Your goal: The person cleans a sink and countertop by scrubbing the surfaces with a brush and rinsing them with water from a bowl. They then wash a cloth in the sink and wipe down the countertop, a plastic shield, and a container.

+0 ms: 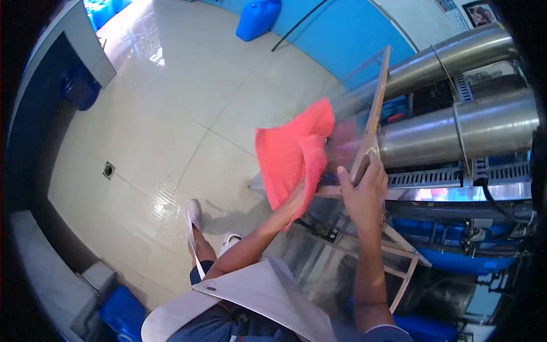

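Note:
A coral-red cloth (293, 145) hangs over and around my left hand (301, 191), hiding most of its fingers. It lies against a clear panel in a narrow frame, and its reddish reflection shows in the panel. My right hand (366, 194) is closed around the edge of the brownish frame (376, 108), near a corner. The thumb points up on the near side and the fingers wrap over the far side. The panel stands tilted beside large metal rollers.
Two shiny steel rollers (456, 134) of a machine lie to the right. A lower frame (401, 279) extends below my right arm. The tiled floor (171, 114) looks wet in places. A blue jerrycan (258, 20) stands at the back, and a drain (108, 170) is at left.

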A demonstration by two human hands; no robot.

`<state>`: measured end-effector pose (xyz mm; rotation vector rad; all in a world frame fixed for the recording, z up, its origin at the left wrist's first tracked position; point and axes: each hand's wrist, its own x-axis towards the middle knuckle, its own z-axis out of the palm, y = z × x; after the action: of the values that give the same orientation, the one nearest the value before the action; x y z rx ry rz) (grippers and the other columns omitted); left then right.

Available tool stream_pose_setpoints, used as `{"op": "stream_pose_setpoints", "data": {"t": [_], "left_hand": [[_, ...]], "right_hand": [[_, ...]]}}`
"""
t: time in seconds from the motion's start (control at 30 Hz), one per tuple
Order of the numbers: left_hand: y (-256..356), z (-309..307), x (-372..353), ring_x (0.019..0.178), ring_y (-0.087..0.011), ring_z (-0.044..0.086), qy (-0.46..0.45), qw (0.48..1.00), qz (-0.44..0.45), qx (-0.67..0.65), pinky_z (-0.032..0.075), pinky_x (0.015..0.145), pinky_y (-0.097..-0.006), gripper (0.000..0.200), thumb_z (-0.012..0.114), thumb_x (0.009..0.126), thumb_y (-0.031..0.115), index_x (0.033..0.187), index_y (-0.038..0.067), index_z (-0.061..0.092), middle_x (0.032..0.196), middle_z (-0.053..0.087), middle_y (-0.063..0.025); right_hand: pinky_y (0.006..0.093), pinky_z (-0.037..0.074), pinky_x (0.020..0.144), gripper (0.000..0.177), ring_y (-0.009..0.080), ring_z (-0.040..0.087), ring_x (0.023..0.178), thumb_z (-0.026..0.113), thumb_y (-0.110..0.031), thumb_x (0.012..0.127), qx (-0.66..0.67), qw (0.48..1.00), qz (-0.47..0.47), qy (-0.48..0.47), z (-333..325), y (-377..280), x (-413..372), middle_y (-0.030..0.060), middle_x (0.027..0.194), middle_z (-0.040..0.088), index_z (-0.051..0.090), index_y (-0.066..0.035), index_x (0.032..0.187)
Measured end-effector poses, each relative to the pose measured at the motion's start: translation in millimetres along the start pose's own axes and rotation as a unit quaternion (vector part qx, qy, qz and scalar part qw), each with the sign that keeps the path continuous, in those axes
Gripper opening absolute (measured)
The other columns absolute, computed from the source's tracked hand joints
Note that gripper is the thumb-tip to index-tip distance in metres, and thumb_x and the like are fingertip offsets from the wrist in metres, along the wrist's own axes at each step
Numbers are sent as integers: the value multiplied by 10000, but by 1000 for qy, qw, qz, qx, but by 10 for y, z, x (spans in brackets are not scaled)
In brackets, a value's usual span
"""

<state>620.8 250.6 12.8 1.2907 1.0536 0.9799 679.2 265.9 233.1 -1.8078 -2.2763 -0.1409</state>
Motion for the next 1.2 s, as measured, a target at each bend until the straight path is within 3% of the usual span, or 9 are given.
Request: {"op": "stream_pose_setpoints", "data": {"t": [0.03, 0.2, 0.33, 0.4, 0.5, 0.93, 1.07, 1.13, 1.2], "left_hand": [[-53, 0, 8, 1310, -390, 197, -20, 999, -7, 25, 89, 1044, -590, 578, 334, 894, 370, 1373, 56, 255, 1414, 242, -200], [-321, 242, -57, 1320, -406, 150, -49, 985, 38, 159, 92, 1044, -592, 585, 348, 890, 363, 1381, 64, 235, 1425, 202, -204], [361, -198, 5, 1339, -399, 34, -196, 978, -58, 35, 21, 1093, -494, 638, 382, 870, 320, 1391, 18, 169, 1435, 119, -210], [25, 72, -14, 1340, -400, 36, -101, 991, 83, 20, 33, 1091, -493, 651, 382, 867, 333, 1392, 17, 162, 1428, 142, -217], [-38, 38, -59, 1317, -461, 43, -134, 988, 56, 50, 64, 1036, -613, 547, 359, 873, 307, 1340, 34, 274, 1397, 174, -246], [198, -444, 158, 1329, -462, 3, -42, 989, 140, 23, -37, 1044, -593, 582, 387, 876, 369, 1354, 48, 301, 1431, 157, -231], [-1091, -205, 713, 1321, -464, 87, -107, 992, -62, 39, 26, 1046, -607, 592, 423, 860, 343, 1311, -28, 325, 1425, 186, -229], [-2428, 142, 699, 1315, -465, 105, 101, 990, -13, -93, 59, 1042, -615, 602, 424, 861, 343, 1322, -25, 303, 1437, 164, -225], [-2414, -207, 670, 1313, -467, 108, -40, 954, -291, 62, 79, 1046, -607, 620, 421, 862, 357, 1353, 10, 268, 1456, 141, -200]], "right_hand": [[452, 313, 940, 706, 405, 414, 1089, 667, -324, 757, -26, 999, 19, 28, 25, -68, 82, 252, 1178, 458, 350, 51, 1264], [474, 314, 938, 748, 407, 397, 1092, 700, -322, 695, -104, 986, 129, -36, 80, -152, 299, 265, 1192, 423, 355, 66, 1233], [430, 336, 944, 707, 403, 414, 1081, 723, -215, 638, -46, 985, 166, -13, 184, 63, 426, 251, 1153, 435, 388, 71, 1190], [420, 356, 931, 693, 394, 439, 1060, 709, -170, 618, 9, 979, 202, -33, 196, 64, 443, 244, 1132, 450, 390, 76, 1181], [407, 372, 918, 680, 381, 457, 1056, 691, -125, 603, 19, 979, 202, -20, 265, 127, 446, 235, 1104, 467, 395, 67, 1184], [345, 314, 958, 642, 253, 430, 1051, 664, -24, 640, 175, 955, 239, 19, 320, -258, 218, 143, 1087, 419, 383, 27, 1215], [352, 285, 983, 596, 232, 395, 1090, 591, -34, 752, 144, 973, 183, -4, 363, -300, 147, 138, 1162, 377, 321, 46, 1278], [363, 268, 996, 583, 234, 385, 1107, 544, -38, 785, 148, 964, 221, -13, 355, -354, 137, 138, 1190, 358, 294, 54, 1304], [362, 254, 1005, 591, 241, 376, 1126, 538, -34, 787, 192, 949, 250, -5, 353, -400, 175, 150, 1209, 349, 286, 53, 1313]]}}
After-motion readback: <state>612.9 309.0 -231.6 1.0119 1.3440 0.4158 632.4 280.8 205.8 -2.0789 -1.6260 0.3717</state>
